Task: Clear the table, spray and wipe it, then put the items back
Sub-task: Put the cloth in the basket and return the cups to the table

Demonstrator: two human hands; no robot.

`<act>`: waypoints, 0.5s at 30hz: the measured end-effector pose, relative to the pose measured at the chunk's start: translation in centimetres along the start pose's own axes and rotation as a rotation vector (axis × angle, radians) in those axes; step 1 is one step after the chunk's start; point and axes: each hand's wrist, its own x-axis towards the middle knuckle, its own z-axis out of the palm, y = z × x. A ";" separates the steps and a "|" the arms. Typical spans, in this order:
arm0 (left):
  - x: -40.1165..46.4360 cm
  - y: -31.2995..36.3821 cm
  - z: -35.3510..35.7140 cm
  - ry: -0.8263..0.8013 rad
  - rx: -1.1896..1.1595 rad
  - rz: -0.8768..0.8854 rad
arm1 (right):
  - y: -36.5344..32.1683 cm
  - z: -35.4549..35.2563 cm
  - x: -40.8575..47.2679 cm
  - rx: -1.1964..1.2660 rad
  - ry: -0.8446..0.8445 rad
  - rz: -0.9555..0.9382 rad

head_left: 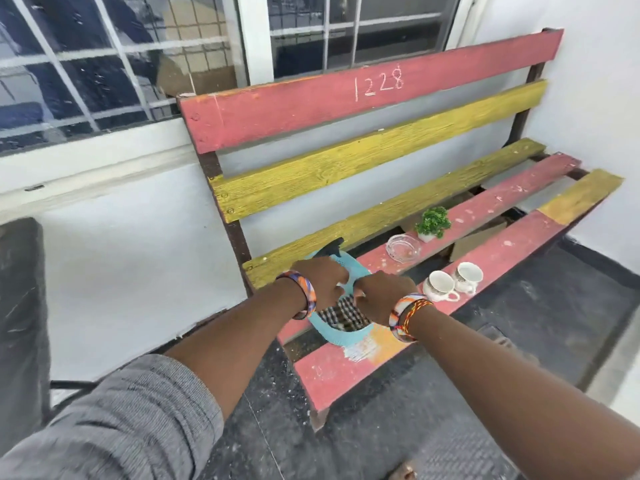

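Both arms reach forward and down, wrists banded with bracelets. The left hand (323,282) and right hand (382,297) are closed on the handles of a light-blue basket (341,332), knuckles almost touching above it. The basket sits on the near end of the tabletop (346,372) and holds a checked cloth (341,313) and a dark-capped bottle (332,249). Farther along stand two white cups (452,284), empty, then a clear glass dish (403,248), then a small potted plant (433,223).
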 end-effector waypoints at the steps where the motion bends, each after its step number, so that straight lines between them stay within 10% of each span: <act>1: 1.4 0.9 0.0 -0.006 0.001 0.008 | 1.5 0.3 0.2 0.010 -0.007 0.011; 15: 19.7 13.6 1.7 -0.162 -0.173 0.040 | 25.7 6.0 1.1 0.301 -0.220 0.345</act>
